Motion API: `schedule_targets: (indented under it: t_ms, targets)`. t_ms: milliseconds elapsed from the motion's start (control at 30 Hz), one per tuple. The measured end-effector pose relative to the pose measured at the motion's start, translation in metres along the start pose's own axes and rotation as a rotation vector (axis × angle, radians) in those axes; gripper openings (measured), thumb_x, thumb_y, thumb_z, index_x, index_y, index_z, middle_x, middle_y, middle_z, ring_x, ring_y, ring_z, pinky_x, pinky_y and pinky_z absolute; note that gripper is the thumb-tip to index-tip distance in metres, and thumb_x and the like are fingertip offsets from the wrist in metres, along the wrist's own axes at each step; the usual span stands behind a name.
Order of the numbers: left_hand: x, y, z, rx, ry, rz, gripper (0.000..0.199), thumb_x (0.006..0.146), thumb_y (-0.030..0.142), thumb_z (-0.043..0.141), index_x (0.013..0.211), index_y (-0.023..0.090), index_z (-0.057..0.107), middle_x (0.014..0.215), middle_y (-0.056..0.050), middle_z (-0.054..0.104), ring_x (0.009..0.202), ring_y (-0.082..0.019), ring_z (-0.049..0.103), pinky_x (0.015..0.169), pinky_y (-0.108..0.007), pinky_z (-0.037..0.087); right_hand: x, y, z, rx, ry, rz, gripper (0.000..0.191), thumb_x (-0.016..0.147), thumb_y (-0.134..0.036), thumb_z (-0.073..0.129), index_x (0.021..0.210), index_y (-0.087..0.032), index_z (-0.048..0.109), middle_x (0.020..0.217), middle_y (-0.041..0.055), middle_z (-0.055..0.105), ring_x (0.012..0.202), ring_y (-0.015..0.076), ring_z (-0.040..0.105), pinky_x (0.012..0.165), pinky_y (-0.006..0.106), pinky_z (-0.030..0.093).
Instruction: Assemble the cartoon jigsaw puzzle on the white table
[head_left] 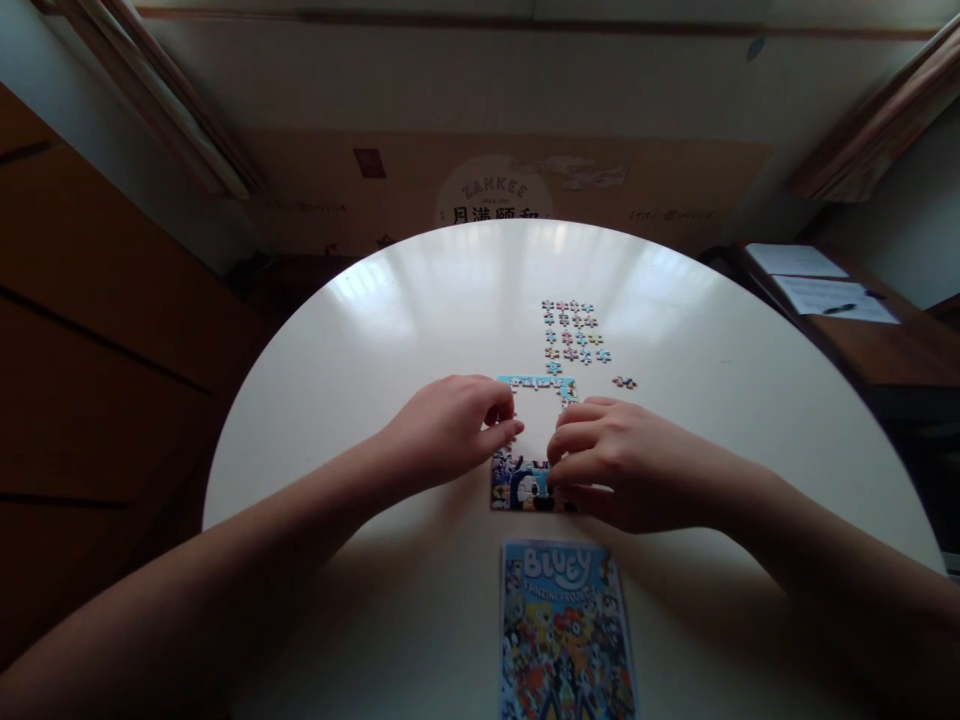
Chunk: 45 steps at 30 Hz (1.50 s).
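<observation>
- Glossy white table, rounded at its far side, spreading beneath both arms, with pale streaks of reflection near the far edge
- Brown cabinet at the far left, in shadow
- Tan banner along the wall behind, lettered "ZANKEE" in a pale circle
- Brown side table on the right, partly behind the white one
- Right hand over the right edge of the puzzle, fingers bent downward (cannot tell whether apart or clamped on a piece)
- Left hand at the opposite edge, fingers curled, thumb tip close to the index finger (again, cannot tell about a piece between)
- Printed picture nearest the body, titled "Bluey"
- Jigsaw puzzle between the hands, just beyond the picture: joined border, fuller near side, bare centre
- White papers on the side table, with a dark pen on top
- Loose pieces in rows beyond the puzzle, with a small cluster apart on the right
</observation>
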<state>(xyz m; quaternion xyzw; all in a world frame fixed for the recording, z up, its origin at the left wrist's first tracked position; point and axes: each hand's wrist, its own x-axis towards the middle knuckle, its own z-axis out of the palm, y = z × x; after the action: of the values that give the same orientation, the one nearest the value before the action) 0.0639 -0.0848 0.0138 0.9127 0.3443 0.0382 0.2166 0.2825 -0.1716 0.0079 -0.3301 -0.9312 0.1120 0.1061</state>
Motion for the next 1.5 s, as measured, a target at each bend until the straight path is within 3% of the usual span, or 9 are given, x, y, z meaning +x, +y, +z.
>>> schedule_targets:
  t_ms: [133,267,433,633,1233,1367,1500]
  targets:
    - [0.001,-0.004,-0.009,0.045,-0.01,-0.039,0.028,0.089,0.041,0.062,0.072,0.019,0.062,0.075,-0.003,0.066,0.065,-0.015,0.051,0.057,-0.029,0.029,-0.005,0.001,-0.01,-0.048,0.131,-0.029,0.017,0.096,-0.025,0.058,0.084,-0.022,0.07,0.091,0.0031,0.072,0.084,0.0181,0.056,0.079,0.035,0.042]
    - [0.0,-0.003,-0.009,0.073,-0.039,-0.01,0.03,0.088,0.044,0.064,0.071,0.019,0.061,0.075,-0.003,0.065,0.064,-0.015,0.051,0.055,-0.029,0.027,-0.014,0.015,-0.02,-0.075,0.219,0.033,0.02,0.097,-0.025,0.057,0.082,-0.02,0.069,0.081,0.0037,0.07,0.078,0.0171,0.056,0.073,0.032,0.043]
    - [0.001,0.001,-0.002,0.096,-0.105,0.017,0.034,0.085,0.047,0.067,0.069,0.019,0.058,0.075,-0.002,0.064,0.067,-0.016,0.051,0.056,-0.029,0.028,-0.018,0.027,-0.018,-0.07,0.131,0.133,0.029,0.095,-0.028,0.058,0.067,-0.019,0.057,0.065,-0.0008,0.058,0.062,0.0126,0.047,0.061,0.028,0.036]
    - [0.005,0.002,0.005,0.091,-0.087,0.084,0.035,0.083,0.05,0.068,0.071,0.019,0.058,0.078,-0.002,0.064,0.069,-0.016,0.052,0.057,-0.029,0.029,-0.009,0.017,-0.005,-0.099,-0.011,0.197,0.036,0.091,-0.028,0.055,0.058,-0.019,0.046,0.061,-0.0009,0.052,0.058,0.0116,0.04,0.056,0.03,0.027]
    - [0.003,0.004,0.011,0.129,-0.089,0.054,0.036,0.083,0.054,0.065,0.075,0.02,0.056,0.082,-0.003,0.064,0.069,-0.018,0.052,0.058,-0.029,0.029,-0.003,0.016,0.006,-0.116,-0.029,0.204,0.037,0.092,-0.033,0.056,0.059,-0.019,0.049,0.064,-0.0004,0.055,0.059,0.012,0.041,0.055,0.03,0.024]
    - [0.003,0.003,0.006,0.079,-0.09,0.036,0.031,0.084,0.047,0.065,0.073,0.02,0.054,0.081,-0.004,0.063,0.07,-0.018,0.053,0.059,-0.03,0.031,-0.01,0.018,-0.01,-0.159,0.036,0.227,0.038,0.094,-0.034,0.055,0.06,-0.019,0.052,0.063,-0.0001,0.055,0.058,0.012,0.042,0.055,0.03,0.025]
    - [0.005,-0.003,-0.001,-0.036,-0.039,-0.001,0.034,0.09,0.047,0.057,0.07,0.02,0.052,0.076,-0.004,0.062,0.068,-0.018,0.052,0.059,-0.03,0.033,-0.031,0.035,-0.033,-0.207,0.265,0.399,0.028,0.096,-0.036,0.054,0.078,-0.019,0.068,0.064,-0.0001,0.059,0.057,0.012,0.047,0.057,0.029,0.032]
